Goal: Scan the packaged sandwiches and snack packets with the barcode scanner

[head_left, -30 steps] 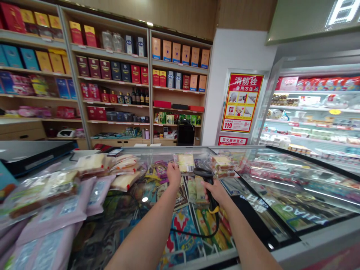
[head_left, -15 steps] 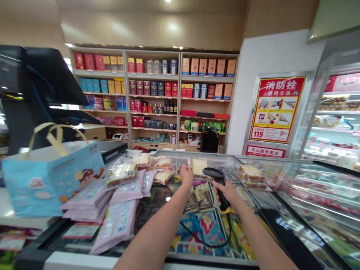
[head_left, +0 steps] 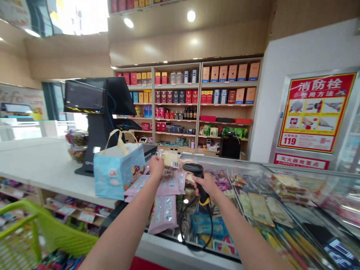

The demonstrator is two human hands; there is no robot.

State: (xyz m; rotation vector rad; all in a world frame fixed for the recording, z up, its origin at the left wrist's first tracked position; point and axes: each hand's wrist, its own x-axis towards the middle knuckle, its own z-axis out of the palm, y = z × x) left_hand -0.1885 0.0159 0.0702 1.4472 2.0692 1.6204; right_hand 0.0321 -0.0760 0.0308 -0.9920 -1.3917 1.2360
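My left hand point(head_left: 156, 167) is closed on the edge of a clear-wrapped sandwich point(head_left: 170, 157), holding it up with a barcode label showing. My right hand point(head_left: 207, 186) wraps round the handle of a black and yellow barcode scanner point(head_left: 193, 168), whose head points left toward the sandwich. From the handle's base a black cable point(head_left: 211, 225) loops down over the glass. Below my left hand lie several pale pink packets point(head_left: 164, 213) in a heap. More wrapped food is beside them, partly hidden behind the scanner.
A light blue carrier bag point(head_left: 109, 176) stands left of the packets, before a black till screen point(head_left: 87, 95). A green basket point(head_left: 59, 232) is at the lower left. Through the freezer's glass top packaged goods show; more wrapped sandwiches point(head_left: 288, 189) sit at the right.
The view has turned left. My left hand has carried the sandwich left, from above the freezer to over the packet heap. My right hand has moved left with the scanner.
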